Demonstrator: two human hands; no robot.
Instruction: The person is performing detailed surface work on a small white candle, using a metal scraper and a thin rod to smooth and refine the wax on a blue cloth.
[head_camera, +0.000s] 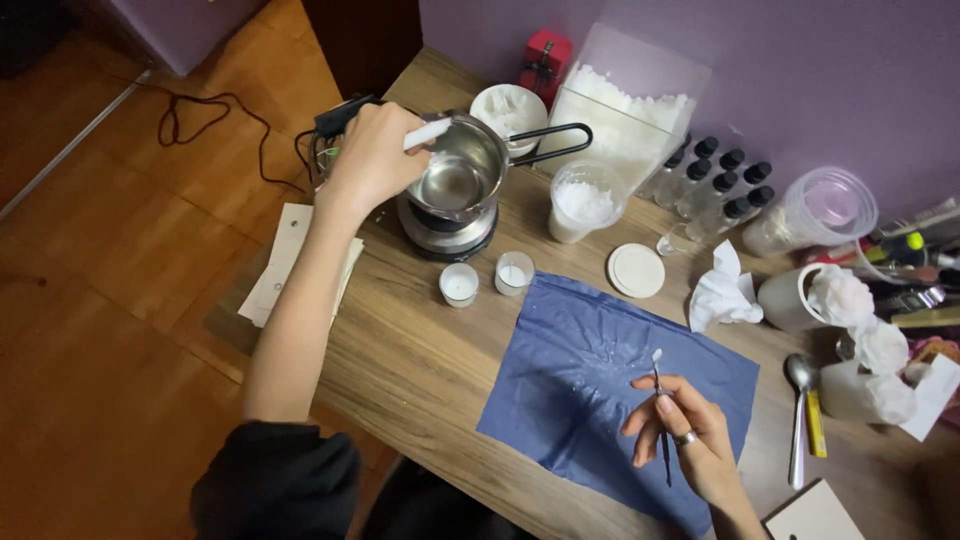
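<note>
item: left hand (372, 155), closed around a slim white stick-like handle (428, 132) whose far end dips over the rim of a small shiny steel pouring pot with a black wire handle (458, 172). the stick's long axis runs from the fist rightward and slightly up across the pot mouth. the pot sits on a round silver electric warmer (445, 232), close to the left edge of the brown wood-grain table (420, 350).

item: right hand (688, 435), fingertips pinching a thin dark metal tool with a pale blob at its tip (660, 400); the tool stands nearly upright over a crumpled blue plastic sheet (600, 390), well apart from the pot.

item: two small white-filled glass cups (486, 279), just in front of the warmer, between the hands, nearer the left.

item: clear tub of white flakes (582, 200), just right of the pot, below its black handle.

room: bare wood in front of the cups; right side crowded with dropper bottles (715, 180), tissue (722, 290), steel spoon (800, 400).
</note>
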